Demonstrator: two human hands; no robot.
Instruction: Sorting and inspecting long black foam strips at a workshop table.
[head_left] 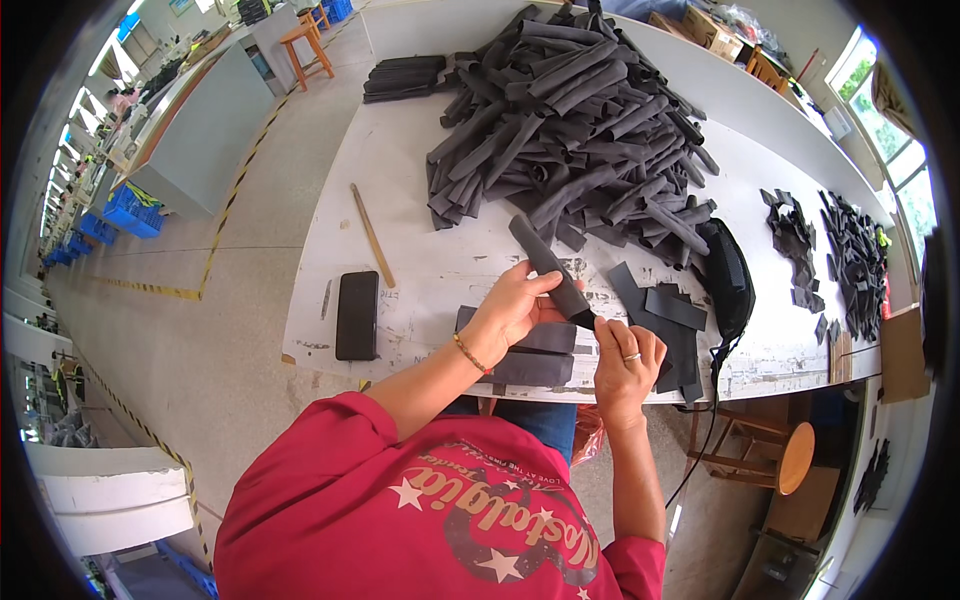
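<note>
A dark grey fabric sleeve [545, 258], long and narrow, slants over the white table in front of me. My left hand [512, 308] is closed round its middle, thumb on top. My right hand [625, 360] pinches its near end, where a blacker bit [584, 318] shows; I cannot tell whether that is a separate piece. Under my hands lie stacked dark flat pieces [535, 368], partly hidden by my left hand. Beside my right hand are loose black flat strips [675, 307]. A large heap of similar dark sleeves [580, 120] fills the table's far part.
A black phone [357, 316], a wooden stick [372, 235] and a small thin tool [326, 299] lie at left. A black case-like object [727, 280] with a cord stands right of the strips. More black pieces [855, 265] lie far right. A wooden stool [795, 458] is below the table's right edge.
</note>
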